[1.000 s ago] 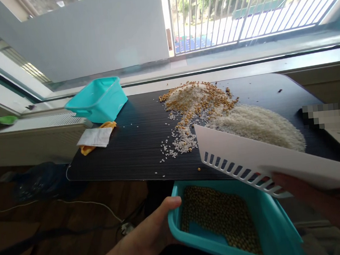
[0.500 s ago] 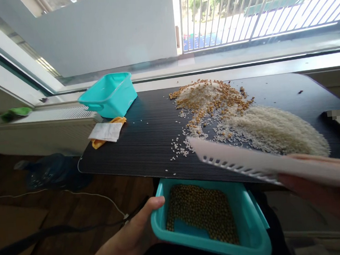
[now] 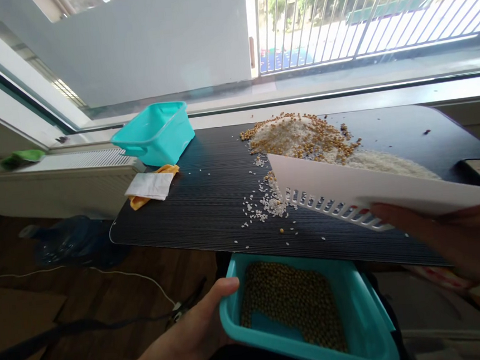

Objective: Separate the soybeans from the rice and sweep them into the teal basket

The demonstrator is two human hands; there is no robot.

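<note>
My left hand (image 3: 202,329) grips the left rim of a teal plastic bin (image 3: 362,332) held below the table's front edge; a layer of soybeans (image 3: 293,304) covers its bottom. My right hand (image 3: 442,240) is closed on a white slotted sieve tray (image 3: 349,184), tilted above the dark table (image 3: 208,199). Behind the tray lies a heap of white rice (image 3: 385,159) and a mound of rice mixed with soybeans (image 3: 303,135). Loose grains (image 3: 263,206) are scattered near the tray's left corner.
A second teal bin (image 3: 154,134) stands at the table's back left. Beside it lies a white packet on a yellow cloth (image 3: 150,186). A radiator ledge (image 3: 66,161) with a green object is at left. Cables run across the wooden floor (image 3: 86,294).
The white tray has tipped up from nearly flat and shifted back over the table toward the rice. The bin in my left hand moved slightly right and down.
</note>
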